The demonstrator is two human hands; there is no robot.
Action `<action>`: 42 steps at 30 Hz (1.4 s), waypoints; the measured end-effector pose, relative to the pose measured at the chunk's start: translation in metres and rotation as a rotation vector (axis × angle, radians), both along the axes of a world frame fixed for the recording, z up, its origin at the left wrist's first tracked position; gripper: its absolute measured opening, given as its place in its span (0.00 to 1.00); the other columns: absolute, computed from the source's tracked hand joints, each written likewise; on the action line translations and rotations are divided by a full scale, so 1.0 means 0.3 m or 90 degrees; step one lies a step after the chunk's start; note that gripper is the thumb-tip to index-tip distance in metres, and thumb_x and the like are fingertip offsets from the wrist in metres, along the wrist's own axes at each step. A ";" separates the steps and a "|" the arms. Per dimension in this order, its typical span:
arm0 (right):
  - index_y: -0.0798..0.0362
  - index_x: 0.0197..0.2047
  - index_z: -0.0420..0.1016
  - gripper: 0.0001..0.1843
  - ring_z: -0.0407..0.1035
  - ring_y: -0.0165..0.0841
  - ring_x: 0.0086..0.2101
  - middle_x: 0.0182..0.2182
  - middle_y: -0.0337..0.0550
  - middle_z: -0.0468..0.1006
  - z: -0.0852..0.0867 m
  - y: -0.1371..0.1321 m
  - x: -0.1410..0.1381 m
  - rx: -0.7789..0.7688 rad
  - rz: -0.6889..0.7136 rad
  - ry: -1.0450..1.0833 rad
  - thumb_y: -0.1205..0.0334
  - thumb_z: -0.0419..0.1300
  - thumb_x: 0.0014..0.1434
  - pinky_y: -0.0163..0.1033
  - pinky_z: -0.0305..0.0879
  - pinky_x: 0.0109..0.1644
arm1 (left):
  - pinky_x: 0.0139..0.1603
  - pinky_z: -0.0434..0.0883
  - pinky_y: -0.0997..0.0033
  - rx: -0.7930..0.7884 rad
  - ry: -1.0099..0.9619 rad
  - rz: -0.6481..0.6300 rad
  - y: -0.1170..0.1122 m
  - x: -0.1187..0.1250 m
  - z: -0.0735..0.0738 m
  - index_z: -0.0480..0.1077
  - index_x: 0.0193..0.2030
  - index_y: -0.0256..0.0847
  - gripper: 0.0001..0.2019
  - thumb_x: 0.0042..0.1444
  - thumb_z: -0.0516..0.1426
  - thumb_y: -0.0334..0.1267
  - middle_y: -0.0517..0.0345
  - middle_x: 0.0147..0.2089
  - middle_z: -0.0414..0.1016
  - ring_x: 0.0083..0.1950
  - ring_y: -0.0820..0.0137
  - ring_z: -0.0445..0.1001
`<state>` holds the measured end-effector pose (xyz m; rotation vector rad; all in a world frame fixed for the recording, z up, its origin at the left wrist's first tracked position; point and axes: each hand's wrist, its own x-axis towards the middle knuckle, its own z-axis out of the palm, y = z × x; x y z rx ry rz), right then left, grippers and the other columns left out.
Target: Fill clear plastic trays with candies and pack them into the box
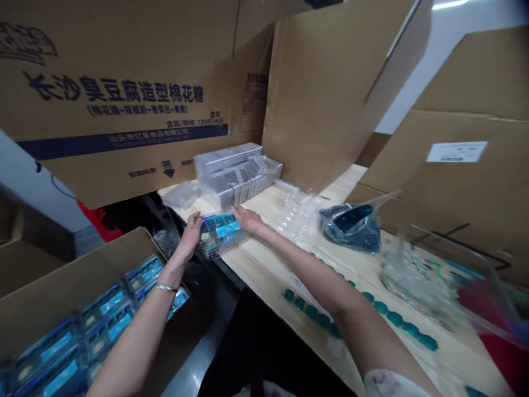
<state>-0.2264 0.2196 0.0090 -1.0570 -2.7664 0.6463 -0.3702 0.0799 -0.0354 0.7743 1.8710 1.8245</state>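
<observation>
Patterned sleeve (392, 384) at the bottom edge, closest of all, with the right arm (322, 275) stretching out of it across a pale wooden table (264, 264). Left arm (136, 325) rising from the lower left, a thin bracelet (165, 287) at the wrist, over an open cardboard box (82, 270) packed with blue-labelled packs (103, 317). Both arms reaching forward, wrists slightly bent. Left hand (189, 238) upright against the near side of a clear plastic pack of blue-and-teal items (221, 234), fingers pressed together; right hand (248, 219) laid over the pack's far corner, fingers close together. Any pinch on the pack hidden behind the fingers, so the firmness of the grip impossible to tell. Pack right at the table's edge, above a dark gap: a slip or tilt liable to send it down there. Loose teal pieces (312, 311) in a line just under the right forearm, easily scattered by a brush of the arm. Nearby, a bag of dark items (351, 226), a clear tray (297, 215) and a stack of clear trays (235, 171) beside a large printed carton (124, 94), all light enough to shift if knocked.
</observation>
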 end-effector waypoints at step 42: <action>0.58 0.38 0.70 0.11 0.65 0.39 0.45 0.45 0.55 0.70 0.126 -0.079 0.755 0.232 0.027 0.140 0.62 0.49 0.64 0.42 0.61 0.49 | 0.57 0.64 0.61 0.160 -0.010 -0.307 -0.007 0.575 0.113 0.67 0.45 0.40 0.13 0.55 0.58 0.43 0.49 0.48 0.74 0.53 0.64 0.71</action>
